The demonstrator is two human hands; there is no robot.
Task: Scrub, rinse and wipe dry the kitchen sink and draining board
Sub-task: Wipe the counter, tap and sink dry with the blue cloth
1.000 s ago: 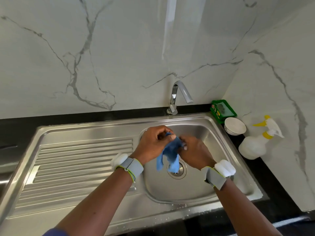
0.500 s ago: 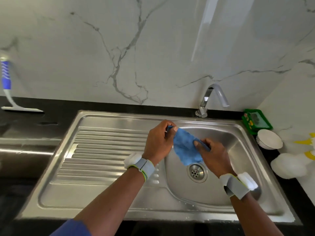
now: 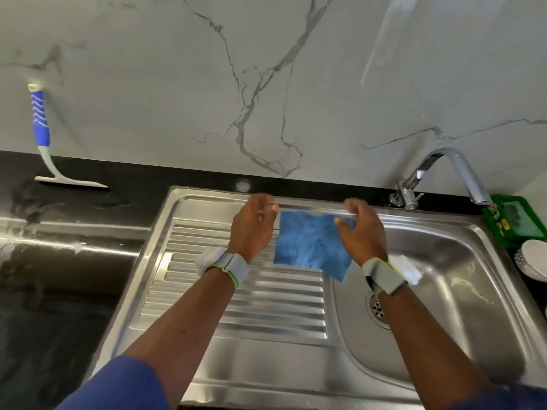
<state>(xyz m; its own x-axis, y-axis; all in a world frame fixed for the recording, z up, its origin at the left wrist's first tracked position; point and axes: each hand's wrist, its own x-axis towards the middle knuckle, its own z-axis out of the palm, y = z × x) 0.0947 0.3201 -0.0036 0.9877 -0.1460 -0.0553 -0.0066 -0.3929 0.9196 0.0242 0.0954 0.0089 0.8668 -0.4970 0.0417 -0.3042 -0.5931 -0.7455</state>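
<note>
Over on the left a squeegee with a blue-and-white handle [image 3: 41,122] leans against the marble wall, its blade on the black countertop [image 3: 133,173]. Next comes the ribbed steel draining board [image 3: 281,306]. Above its far right corner the left hand [image 3: 251,226] and the right hand [image 3: 361,232] each pinch a top corner of a square blue microfibre cloth [image 3: 307,247], which hangs spread between them; the fingertips are smeared by blur. In the steel sink basin [image 3: 444,261] the round drain strainer [image 3: 377,310] is half hidden by the right wrist. Past the chrome tap [image 3: 453,164], a green plastic tray [image 3: 507,199] holds something I can't make out, and a white bowl [image 3: 532,258] is cut off at the edge.
</note>
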